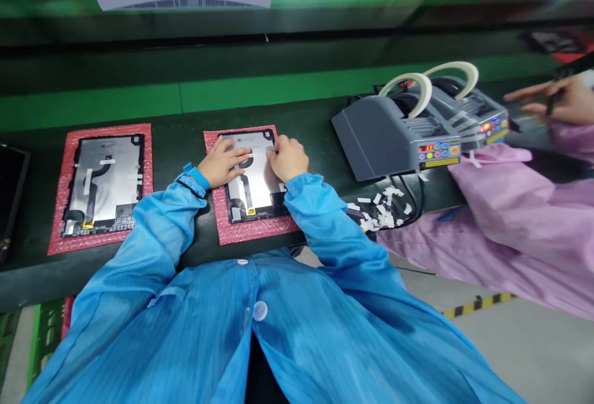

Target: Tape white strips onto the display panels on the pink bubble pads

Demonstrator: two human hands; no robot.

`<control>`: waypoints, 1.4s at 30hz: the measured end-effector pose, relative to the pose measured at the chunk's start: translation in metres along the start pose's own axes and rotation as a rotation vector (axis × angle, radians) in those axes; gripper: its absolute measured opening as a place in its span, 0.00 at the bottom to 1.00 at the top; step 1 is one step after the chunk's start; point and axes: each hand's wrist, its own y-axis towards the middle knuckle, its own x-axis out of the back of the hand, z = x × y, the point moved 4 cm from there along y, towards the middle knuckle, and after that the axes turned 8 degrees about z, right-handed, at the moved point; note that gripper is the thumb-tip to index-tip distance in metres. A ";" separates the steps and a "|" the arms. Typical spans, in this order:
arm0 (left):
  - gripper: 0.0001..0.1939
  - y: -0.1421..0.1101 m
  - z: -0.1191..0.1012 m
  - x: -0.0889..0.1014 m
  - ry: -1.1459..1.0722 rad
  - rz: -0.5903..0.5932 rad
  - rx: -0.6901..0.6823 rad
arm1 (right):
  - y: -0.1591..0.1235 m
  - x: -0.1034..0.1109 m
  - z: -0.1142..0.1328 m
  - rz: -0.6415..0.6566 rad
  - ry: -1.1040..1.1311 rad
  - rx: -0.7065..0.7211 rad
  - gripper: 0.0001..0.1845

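A silver tablet back panel (253, 190) lies on a pink bubble-wrap mat (253, 231) right in front of me. My left hand (223, 163) rests flat on the panel's upper left, fingers stretched out. My right hand (288, 156) sits on the panel's upper right with its fingers curled and pressed down; what lies under the fingertips is hidden. Both arms wear blue sleeves, and a blue band circles the left wrist.
A second panel (104, 184) on its own pink mat (58, 206) lies to the left. A grey tape dispenser (408, 132) stands at the right, with white tape scraps (380, 209) beside it. A co-worker in a pink sleeve (501, 206) reaches from the right.
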 end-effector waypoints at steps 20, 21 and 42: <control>0.19 0.000 -0.004 0.020 0.098 -0.147 0.003 | -0.067 0.081 -0.232 -0.851 1.063 -0.335 0.14; 0.19 0.000 -0.005 0.021 0.096 -0.156 0.002 | -0.071 0.081 -0.233 -0.889 1.041 -0.326 0.13; 0.14 -0.003 -0.008 0.033 0.079 -0.316 -0.022 | -0.067 0.087 -0.230 -0.940 1.128 -0.302 0.24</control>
